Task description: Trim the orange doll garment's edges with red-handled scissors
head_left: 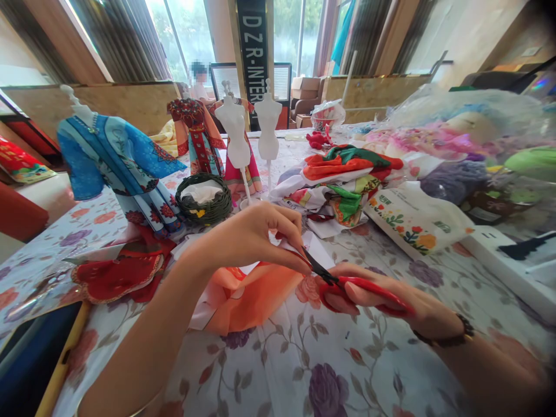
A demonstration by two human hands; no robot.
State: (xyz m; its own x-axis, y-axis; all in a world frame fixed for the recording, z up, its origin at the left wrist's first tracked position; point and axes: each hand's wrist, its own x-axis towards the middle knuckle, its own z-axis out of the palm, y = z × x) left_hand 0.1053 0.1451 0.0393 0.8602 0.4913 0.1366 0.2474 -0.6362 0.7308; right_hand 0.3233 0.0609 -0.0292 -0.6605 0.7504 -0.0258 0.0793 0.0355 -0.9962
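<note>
My right hand grips a pair of red-handled scissors, their dark blades pointing up and left. The blade tips reach the fingertips of my left hand, which is closed in a pinch. From those fingertips a piece of orange and white cloth hangs down onto the table. My left hand covers its upper part, and exactly where blades and cloth meet is too small to tell. Behind my left hand stand two bare white mannequins and a dark green wicker basket with white stuff inside.
A flowered tablecloth covers the table. Dressed doll forms, one in a blue robe, stand left. Red fabric pieces lie near my left forearm. Folded cloth, a floral tissue pack and a white box sit right.
</note>
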